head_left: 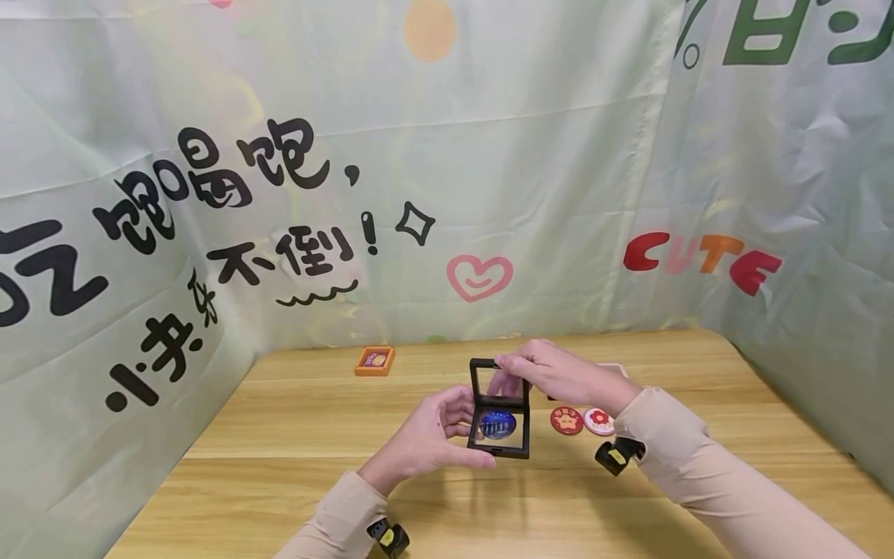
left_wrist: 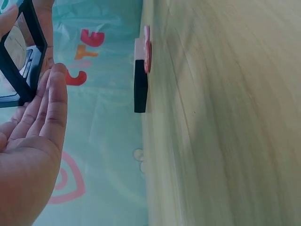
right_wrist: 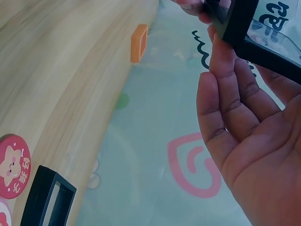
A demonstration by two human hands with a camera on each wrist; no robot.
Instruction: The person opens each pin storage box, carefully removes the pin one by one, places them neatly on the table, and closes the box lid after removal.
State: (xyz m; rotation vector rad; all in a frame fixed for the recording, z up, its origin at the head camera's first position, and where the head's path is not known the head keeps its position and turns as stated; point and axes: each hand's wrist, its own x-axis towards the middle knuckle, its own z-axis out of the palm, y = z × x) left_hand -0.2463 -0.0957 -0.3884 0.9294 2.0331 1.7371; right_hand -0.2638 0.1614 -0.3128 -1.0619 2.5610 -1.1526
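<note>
A black-framed display case (head_left: pixel 499 452) with clear panels is held up above the table, its two halves unfolded at a hinge. A round blue badge (head_left: pixel 497 425) lies against the clear panel of the lower half. My left hand (head_left: pixel 429 431) grips that lower half from the left, thumb along the front edge and fingers behind. At the upper half, my right hand (head_left: pixel 559 371) pinches the frame's top right edge, some fingers showing through the clear panel. In the right wrist view, part of the case (right_wrist: pixel 240 35) is cut off by the picture's edge.
On the wooden table (head_left: pixel 279 466), a red star badge (head_left: pixel 566 420) and a white badge with a red flower (head_left: pixel 598 421) lie right of the case. Another black frame (right_wrist: pixel 40 197) sits behind them. An orange frame (head_left: pixel 374 362) is at the back left. Printed curtains surround the table.
</note>
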